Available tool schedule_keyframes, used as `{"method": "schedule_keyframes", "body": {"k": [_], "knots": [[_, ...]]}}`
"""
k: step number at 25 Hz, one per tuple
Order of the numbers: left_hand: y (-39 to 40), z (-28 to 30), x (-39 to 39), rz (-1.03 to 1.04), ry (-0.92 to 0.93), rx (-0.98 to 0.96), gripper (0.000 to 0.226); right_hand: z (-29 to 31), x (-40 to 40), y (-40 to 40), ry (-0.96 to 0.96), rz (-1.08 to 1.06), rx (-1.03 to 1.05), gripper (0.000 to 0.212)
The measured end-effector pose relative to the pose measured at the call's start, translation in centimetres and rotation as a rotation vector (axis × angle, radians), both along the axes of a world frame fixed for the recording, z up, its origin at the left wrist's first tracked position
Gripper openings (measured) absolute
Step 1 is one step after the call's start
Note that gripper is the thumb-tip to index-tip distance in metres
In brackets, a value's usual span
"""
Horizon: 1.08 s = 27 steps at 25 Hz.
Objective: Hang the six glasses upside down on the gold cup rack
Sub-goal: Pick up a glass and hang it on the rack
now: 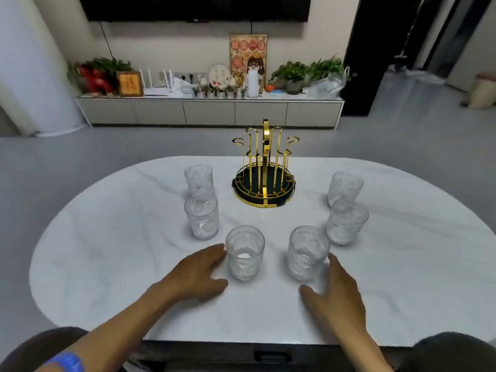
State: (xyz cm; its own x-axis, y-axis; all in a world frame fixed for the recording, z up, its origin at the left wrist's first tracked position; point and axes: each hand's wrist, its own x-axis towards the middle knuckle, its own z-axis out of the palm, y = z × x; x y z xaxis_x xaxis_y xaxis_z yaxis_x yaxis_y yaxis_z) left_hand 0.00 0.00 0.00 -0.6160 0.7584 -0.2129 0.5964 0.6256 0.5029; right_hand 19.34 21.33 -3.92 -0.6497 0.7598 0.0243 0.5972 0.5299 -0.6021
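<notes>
Both hands reaching, fingers apart: left hand (196,272) nearing front-left glass (244,252), right hand (335,294) nearing front-right glass (307,252); next needing grip, invert onto empty gold rack (264,167).

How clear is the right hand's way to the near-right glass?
Probably clear: the right hand lies open beside the near-right glass, nothing between them, and the next glass stands apart behind.

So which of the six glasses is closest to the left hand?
The near-left glass: the left hand has its fingertips right beside it. The right hand is by the near-right glass; the other four stand farther back.
</notes>
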Motion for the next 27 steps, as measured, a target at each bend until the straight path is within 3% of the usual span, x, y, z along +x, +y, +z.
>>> {"method": "schedule_keyframes", "body": {"k": [2,4,8,13,16,21,24,27], "knots": [[-0.3,1.0,-0.8,0.168,-0.097,0.126,0.050,0.5,-0.8,-0.6,0.189,-0.026,-0.178,0.063],[-0.4,2.8,-1.3,0.296,-0.061,0.287,0.036,0.7,-1.9,-1.0,0.237,-0.080,-0.259,0.065],[3.0,8.3,-2.7,0.277,0.036,0.595,0.025,0.9,-3.1,-0.6,0.426,-0.120,-0.404,0.060],[12.3,14.2,-6.6,0.153,0.248,0.718,0.024,5.4,-4.9,3.3,0.730,-0.042,-0.458,0.063],[17.3,15.2,-9.8,0.095,0.365,0.647,0.030,10.6,-7.5,6.4,0.889,-0.035,-0.343,0.065],[21.3,13.7,-14.7,-0.090,0.459,0.290,0.044,16.5,-13.5,10.3,0.786,0.064,0.028,0.051],[21.8,13.1,-16.4,-0.075,0.424,0.343,0.043,17.2,-16.6,11.9,0.618,0.136,0.218,0.050],[21.5,12.9,-16.9,-0.038,0.365,0.406,0.044,16.1,-18.8,12.2,0.463,0.231,0.280,0.055]]}}
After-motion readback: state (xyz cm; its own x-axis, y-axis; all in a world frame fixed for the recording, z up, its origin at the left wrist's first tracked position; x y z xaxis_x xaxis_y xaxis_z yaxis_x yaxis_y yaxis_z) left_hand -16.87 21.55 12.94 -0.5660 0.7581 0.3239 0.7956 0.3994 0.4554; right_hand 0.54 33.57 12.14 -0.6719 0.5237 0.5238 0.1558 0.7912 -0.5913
